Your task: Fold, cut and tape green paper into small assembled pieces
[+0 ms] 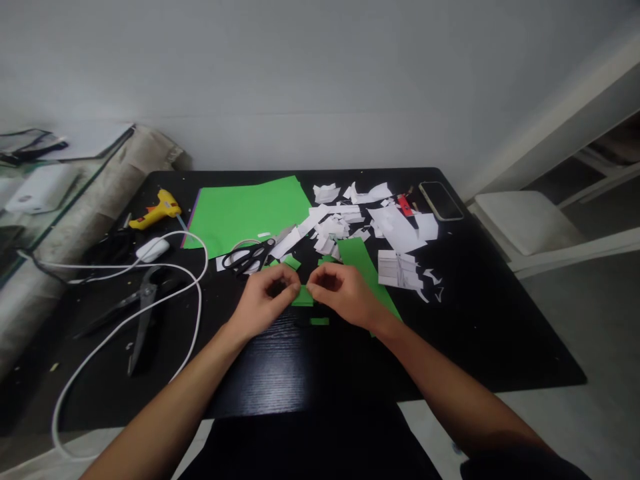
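Both hands meet over the middle of the black table, pinching a small piece of green paper point(303, 297) between them. My left hand point(265, 297) has thumb and fingertips closed at its left edge. On the other edge, my right hand point(345, 290) pinches in the same way. A small green paper strip point(319, 321) lies just in front of the hands. Beside my right wrist is a longer green paper strip point(361, 257), partly under the forearm. Black-handled scissors point(253, 255) rest just beyond my left hand, near more green scraps point(290, 262).
Green sheets point(245, 210) lie at the back left, near a yellow glue gun point(161, 210). A white cable point(197, 313) loops over pliers-like shears point(145, 307) on the left. White paper scraps point(333, 230) spread behind the hands. A phone point(441, 201) sits back right, near a red object point(405, 205).
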A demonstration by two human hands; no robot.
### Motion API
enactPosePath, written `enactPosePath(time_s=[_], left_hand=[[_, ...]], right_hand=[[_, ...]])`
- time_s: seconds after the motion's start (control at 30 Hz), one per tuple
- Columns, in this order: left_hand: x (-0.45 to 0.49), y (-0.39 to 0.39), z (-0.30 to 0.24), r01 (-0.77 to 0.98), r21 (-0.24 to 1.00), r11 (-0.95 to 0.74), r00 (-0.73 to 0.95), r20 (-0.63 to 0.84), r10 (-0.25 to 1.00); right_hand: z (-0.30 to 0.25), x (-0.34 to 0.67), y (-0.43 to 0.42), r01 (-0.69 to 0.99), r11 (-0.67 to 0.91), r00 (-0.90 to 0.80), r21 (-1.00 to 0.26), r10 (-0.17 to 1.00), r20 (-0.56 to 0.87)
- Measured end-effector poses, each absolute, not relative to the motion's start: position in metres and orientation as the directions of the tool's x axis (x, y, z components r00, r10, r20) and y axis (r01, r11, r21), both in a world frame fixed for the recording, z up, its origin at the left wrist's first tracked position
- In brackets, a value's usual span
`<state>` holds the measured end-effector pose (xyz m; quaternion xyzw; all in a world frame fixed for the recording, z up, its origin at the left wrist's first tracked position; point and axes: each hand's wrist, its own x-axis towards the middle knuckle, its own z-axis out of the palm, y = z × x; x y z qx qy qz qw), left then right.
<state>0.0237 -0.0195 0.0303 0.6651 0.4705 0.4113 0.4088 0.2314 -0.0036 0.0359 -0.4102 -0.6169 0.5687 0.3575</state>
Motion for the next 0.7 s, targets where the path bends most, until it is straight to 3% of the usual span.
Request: enactPosePath(time_s=[0.27,0.53,0.7], left_hand=[[0.024,-0.020,0.031,0.280,0.919,-0.279,0.344,0.175,0.923],[0.010,-0.012,0.038,0.215,0.948,-0.234,0.135,0.208,0.969],[0.014,-0.014,0.039,0.170,0.967,-0.190,0.148,0.166,0.975]], right_hand=[[0.036,0.232,-0.005,0.102,-0.035,-0.485,-0.994,0.871,-0.080],[0.037,0.243,0.008,0.095,-0.018,-0.437,-0.995,0.897,-0.058],[0.037,0.237,0.002,0.040,0.043,-0.397,-0.998,0.918,0.024]])
